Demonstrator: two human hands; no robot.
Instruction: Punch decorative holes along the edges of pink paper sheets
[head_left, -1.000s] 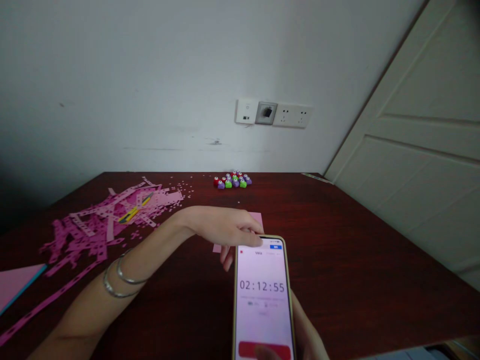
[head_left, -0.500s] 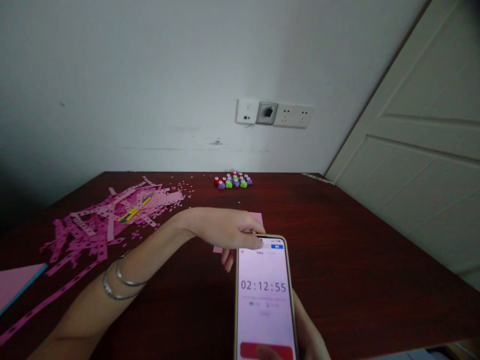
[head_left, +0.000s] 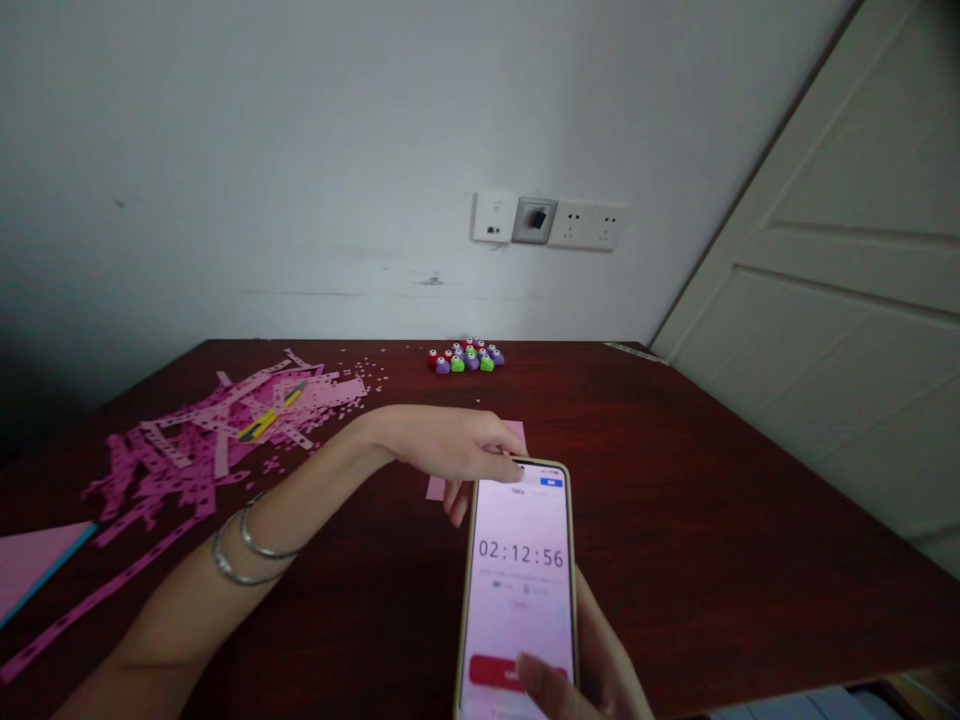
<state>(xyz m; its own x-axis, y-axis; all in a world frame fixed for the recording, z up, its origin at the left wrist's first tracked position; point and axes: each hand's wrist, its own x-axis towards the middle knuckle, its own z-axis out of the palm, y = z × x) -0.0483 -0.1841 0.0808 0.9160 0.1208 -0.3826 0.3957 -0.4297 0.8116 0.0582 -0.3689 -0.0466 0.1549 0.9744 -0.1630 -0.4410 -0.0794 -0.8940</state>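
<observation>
A smartphone (head_left: 521,610) is held up over the desk, its lit screen reading 02:12:56 with a red button near the bottom. My left hand (head_left: 450,445) reaches across and pinches its top edge, thumb on the front; two bangles circle that wrist. From below, my right hand (head_left: 570,680) grips the lower part, its thumb over the red button. The right fingers behind the phone are hidden. Partly covered by my left hand, a small pink paper (head_left: 514,430) lies on the desk.
Punched pink paper strips (head_left: 172,450) heap at the left, with a yellow utility knife (head_left: 262,425) on top. Several small colourful eye-topped pieces (head_left: 469,357) sit at the back of the dark wooden desk (head_left: 712,520). A pink sheet (head_left: 37,560) with a blue edge lies front left.
The phone has risen slightly and tilted, showing more of its lower screen. My right thumb has moved up over the red button. The timer went from 02:12:55 to 02:12:56.
</observation>
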